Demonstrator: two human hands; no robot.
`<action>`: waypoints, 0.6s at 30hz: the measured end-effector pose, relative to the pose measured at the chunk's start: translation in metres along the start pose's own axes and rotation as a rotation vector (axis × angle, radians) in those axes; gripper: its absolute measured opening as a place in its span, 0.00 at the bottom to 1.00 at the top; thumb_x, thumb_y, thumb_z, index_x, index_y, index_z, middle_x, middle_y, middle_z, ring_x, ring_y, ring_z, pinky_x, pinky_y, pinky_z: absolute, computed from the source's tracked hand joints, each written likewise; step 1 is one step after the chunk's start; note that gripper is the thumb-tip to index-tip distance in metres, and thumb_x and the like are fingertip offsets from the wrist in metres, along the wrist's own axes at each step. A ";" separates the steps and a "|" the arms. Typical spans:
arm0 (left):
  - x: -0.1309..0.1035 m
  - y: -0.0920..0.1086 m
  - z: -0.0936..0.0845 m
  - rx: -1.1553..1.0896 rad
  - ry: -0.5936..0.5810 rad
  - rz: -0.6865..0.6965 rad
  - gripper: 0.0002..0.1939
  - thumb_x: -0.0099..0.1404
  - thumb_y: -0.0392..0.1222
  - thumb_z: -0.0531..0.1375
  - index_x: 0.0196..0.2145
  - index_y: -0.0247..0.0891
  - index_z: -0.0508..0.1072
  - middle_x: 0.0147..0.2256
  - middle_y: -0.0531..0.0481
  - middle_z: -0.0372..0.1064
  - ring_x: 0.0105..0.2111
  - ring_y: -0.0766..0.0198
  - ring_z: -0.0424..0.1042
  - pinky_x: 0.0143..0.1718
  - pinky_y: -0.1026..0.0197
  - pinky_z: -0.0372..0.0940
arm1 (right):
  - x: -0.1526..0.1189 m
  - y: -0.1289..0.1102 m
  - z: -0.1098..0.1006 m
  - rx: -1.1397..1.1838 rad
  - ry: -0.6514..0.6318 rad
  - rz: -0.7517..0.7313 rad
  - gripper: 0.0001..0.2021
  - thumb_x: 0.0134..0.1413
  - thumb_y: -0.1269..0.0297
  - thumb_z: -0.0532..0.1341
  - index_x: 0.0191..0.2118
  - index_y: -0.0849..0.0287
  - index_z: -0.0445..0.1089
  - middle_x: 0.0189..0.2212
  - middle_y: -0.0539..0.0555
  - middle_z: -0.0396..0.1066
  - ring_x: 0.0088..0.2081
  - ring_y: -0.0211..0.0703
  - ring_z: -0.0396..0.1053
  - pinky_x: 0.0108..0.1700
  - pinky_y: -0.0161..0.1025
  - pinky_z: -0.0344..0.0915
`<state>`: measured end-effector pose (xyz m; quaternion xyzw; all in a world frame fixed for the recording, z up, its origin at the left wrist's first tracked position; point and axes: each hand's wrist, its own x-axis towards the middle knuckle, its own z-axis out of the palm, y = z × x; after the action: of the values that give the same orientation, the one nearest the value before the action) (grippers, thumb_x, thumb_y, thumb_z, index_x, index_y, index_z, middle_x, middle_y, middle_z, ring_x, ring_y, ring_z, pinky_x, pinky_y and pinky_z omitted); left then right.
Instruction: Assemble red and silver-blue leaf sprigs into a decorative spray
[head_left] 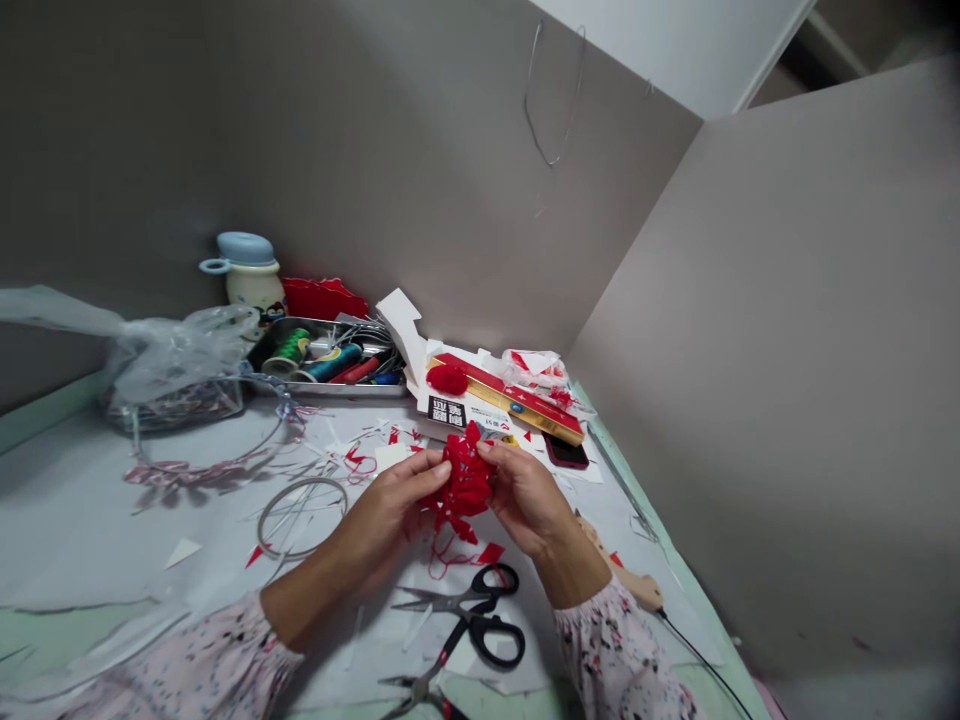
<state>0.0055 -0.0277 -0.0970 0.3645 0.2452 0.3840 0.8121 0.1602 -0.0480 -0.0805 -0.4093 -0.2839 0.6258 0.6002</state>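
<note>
A red fabric ornament [466, 478] with petal-like pieces and small pale specks is held up between both hands over the table. My left hand [411, 490] pinches its left side, thumb on top. On the right edge, my right hand [525, 495] grips it between thumb and fingers. Red threads [442, 560] trail below it onto the paper. Just beneath the hands lie black-handled scissors [472, 605], spread apart, and below those a pair of pliers [420, 690] with dark and red handles.
A metal tray [337, 388] with thread spools and tools stands at the back. Left are a plastic bag [180, 350], a headband [161, 465] and a wire coil [262, 530]. A red-gold box [525, 405], a phone [566, 452] and a corded wooden-coloured tool [637, 588] lie right.
</note>
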 end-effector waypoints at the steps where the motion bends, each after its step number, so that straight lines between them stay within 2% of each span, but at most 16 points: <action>1: 0.000 0.000 0.000 0.007 -0.001 0.003 0.08 0.62 0.39 0.63 0.40 0.37 0.77 0.42 0.43 0.77 0.37 0.61 0.75 0.41 0.61 0.70 | 0.000 0.000 0.000 -0.004 0.002 -0.001 0.10 0.42 0.64 0.71 0.24 0.61 0.69 0.21 0.47 0.68 0.23 0.34 0.63 0.28 0.33 0.59; 6: -0.001 0.000 -0.002 0.106 -0.044 0.011 0.14 0.61 0.40 0.63 0.45 0.36 0.75 0.43 0.40 0.77 0.39 0.55 0.75 0.40 0.58 0.68 | 0.002 0.000 -0.002 -0.008 0.008 -0.026 0.10 0.43 0.63 0.70 0.26 0.62 0.71 0.24 0.50 0.71 0.26 0.37 0.66 0.30 0.35 0.62; 12: 0.002 -0.005 -0.005 0.177 0.025 0.026 0.14 0.58 0.40 0.67 0.43 0.34 0.78 0.41 0.40 0.78 0.37 0.57 0.75 0.41 0.57 0.67 | 0.005 0.001 -0.005 -0.011 0.061 -0.060 0.11 0.41 0.62 0.71 0.28 0.61 0.71 0.24 0.49 0.71 0.26 0.37 0.65 0.31 0.35 0.62; 15: 0.002 -0.006 -0.005 0.179 0.045 0.023 0.14 0.58 0.40 0.67 0.42 0.34 0.78 0.39 0.41 0.79 0.35 0.58 0.75 0.39 0.58 0.67 | 0.004 -0.001 -0.008 -0.211 0.052 -0.094 0.13 0.47 0.55 0.68 0.30 0.61 0.71 0.24 0.49 0.69 0.26 0.36 0.63 0.31 0.35 0.61; 18: 0.002 -0.006 -0.005 0.135 0.080 0.027 0.10 0.58 0.38 0.68 0.39 0.36 0.78 0.36 0.45 0.79 0.33 0.61 0.75 0.38 0.61 0.67 | 0.000 -0.006 -0.007 -0.606 0.208 -0.335 0.14 0.53 0.53 0.63 0.35 0.60 0.71 0.28 0.49 0.69 0.29 0.38 0.63 0.34 0.37 0.61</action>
<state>0.0060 -0.0267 -0.1052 0.4061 0.2978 0.3919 0.7699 0.1691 -0.0485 -0.0792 -0.5779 -0.4572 0.3610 0.5716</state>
